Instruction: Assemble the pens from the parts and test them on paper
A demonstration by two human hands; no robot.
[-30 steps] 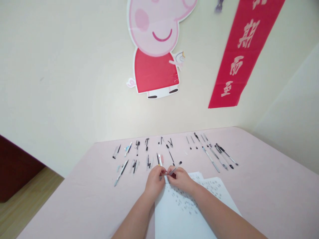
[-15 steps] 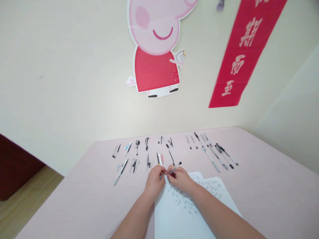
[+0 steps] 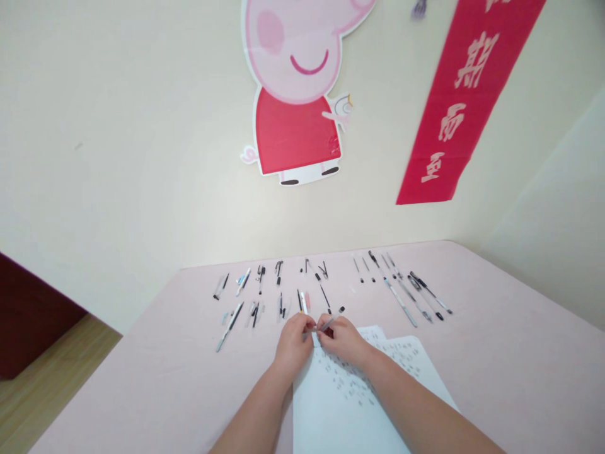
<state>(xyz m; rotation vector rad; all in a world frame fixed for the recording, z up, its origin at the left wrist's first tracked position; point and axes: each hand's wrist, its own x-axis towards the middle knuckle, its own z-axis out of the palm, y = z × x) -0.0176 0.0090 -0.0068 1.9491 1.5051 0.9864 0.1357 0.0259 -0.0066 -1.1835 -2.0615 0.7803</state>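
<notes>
Close together over the top edge of the paper, my two hands meet fingertip to fingertip. My right hand (image 3: 344, 339) is closed on a pen barrel (image 3: 327, 324), slim, grey and see-through, which slants up to the right toward a small black piece (image 3: 341, 309). My left hand (image 3: 295, 342) pinches a thin piece at the barrel's lower left end; whether it is the same pen or a separate part cannot be made out. Just beyond the fingers lie a white pen part (image 3: 304, 303), a pink piece (image 3: 307, 300) and a black refill (image 3: 326, 296).
Sheets of white paper with handwriting (image 3: 347, 410) lie under my forearms on the pink tabletop (image 3: 189, 391). Pens taken apart, such as a black and grey one (image 3: 230, 328), lie in rows at left. Several whole pens (image 3: 401, 302) are lined up at right. A wall (image 3: 142, 157) stands behind.
</notes>
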